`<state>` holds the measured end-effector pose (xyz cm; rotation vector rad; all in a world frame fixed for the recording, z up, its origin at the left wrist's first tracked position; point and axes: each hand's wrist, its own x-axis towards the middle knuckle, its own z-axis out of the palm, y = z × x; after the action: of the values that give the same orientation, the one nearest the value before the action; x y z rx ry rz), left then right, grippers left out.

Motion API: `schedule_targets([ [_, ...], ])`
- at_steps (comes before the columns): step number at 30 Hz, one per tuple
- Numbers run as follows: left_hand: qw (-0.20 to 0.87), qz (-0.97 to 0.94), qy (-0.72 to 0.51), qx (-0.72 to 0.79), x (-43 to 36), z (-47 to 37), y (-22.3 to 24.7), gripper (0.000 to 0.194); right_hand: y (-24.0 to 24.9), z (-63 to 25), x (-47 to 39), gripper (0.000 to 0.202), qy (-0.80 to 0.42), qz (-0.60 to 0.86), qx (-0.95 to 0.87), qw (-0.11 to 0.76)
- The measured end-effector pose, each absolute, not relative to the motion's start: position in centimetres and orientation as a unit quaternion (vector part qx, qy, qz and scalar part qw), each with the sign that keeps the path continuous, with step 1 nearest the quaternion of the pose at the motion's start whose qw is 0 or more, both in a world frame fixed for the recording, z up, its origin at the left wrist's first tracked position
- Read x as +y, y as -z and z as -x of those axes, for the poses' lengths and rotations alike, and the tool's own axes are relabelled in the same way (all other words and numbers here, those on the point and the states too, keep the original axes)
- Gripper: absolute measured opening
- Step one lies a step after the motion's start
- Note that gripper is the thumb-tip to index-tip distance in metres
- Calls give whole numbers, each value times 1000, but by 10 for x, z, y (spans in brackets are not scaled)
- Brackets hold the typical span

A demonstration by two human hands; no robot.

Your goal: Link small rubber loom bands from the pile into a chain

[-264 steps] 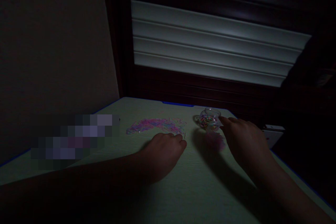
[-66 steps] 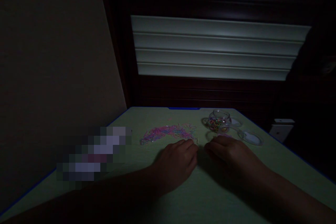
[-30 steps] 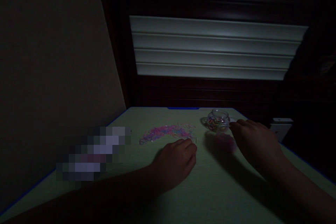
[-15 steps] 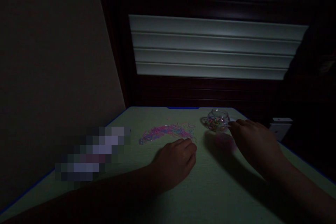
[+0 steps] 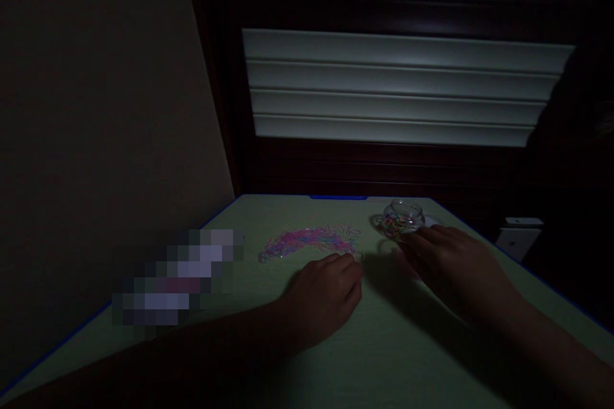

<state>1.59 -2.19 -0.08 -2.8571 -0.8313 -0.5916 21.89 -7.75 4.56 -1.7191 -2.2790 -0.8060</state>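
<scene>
Small pink, purple and blue bands (image 5: 307, 241) lie in a curved, loose pile on the pale green table (image 5: 364, 358). Just in front of the pile's right end rests my left hand (image 5: 326, 294), its fingers curled; what they hold, if anything, is hidden. A round clear jar (image 5: 403, 218) with an open mouth holds multicoloured bands, at the table's back right. My right hand (image 5: 455, 268) is bent over a pinkish item (image 5: 407, 263), partly hidden under its fingers, in front of the jar. Dim light hides whether those fingers grip it.
A blurred, pixelated object (image 5: 182, 275) lies along the table's left edge. Behind the table is a dark panel with pale slats (image 5: 398, 89). White boxes (image 5: 520, 236) stand beyond the right edge. A wall rises at the left.
My right hand has moved slightly left and down from beside the jar, over the pinkish item, covering more of it. My left hand has hardly moved. The view has shifted slightly.
</scene>
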Motion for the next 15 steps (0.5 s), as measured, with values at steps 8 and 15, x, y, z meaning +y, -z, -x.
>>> schedule_targets([
  [8,58,939,199,-274,-23,-15,1,12,-30,-206,-75,7,225,456,-857,84],
  [15,63,940,185,-281,-16,-10,1,12,-25,-207,-73,10,195,444,-869,98],
])
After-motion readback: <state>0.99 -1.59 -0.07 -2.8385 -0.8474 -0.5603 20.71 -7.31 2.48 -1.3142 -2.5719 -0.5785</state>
